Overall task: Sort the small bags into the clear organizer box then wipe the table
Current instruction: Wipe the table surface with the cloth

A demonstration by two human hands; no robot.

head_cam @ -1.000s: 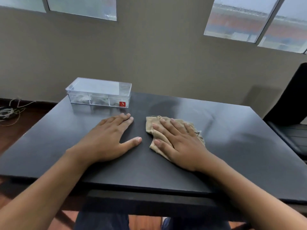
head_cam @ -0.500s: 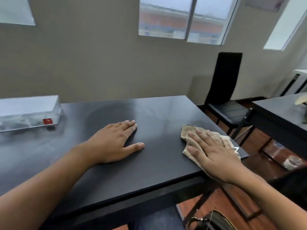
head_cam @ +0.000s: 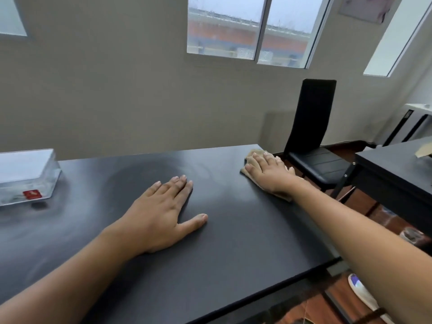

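A tan cloth (head_cam: 251, 153) lies at the far right corner of the black table (head_cam: 233, 235). My right hand (head_cam: 268, 171) presses flat on top of it, fingers spread, covering most of it. My left hand (head_cam: 161, 213) rests palm down on the bare tabletop near the middle, holding nothing. The clear organizer box (head_cam: 25, 174), lid closed and with a red label on its front, stands at the far left edge of the table; small bags show dimly through its wall.
A black chair (head_cam: 313, 141) stands just past the table's right edge. A second dark table (head_cam: 397, 169) is further right. The beige wall runs right behind the table. Below the near right corner I see wooden floor and a white shoe (head_cam: 360, 291).
My right hand has slid the cloth from the table's middle to the right edge and then up to the far right corner. The view has swung right. My left hand stays put.
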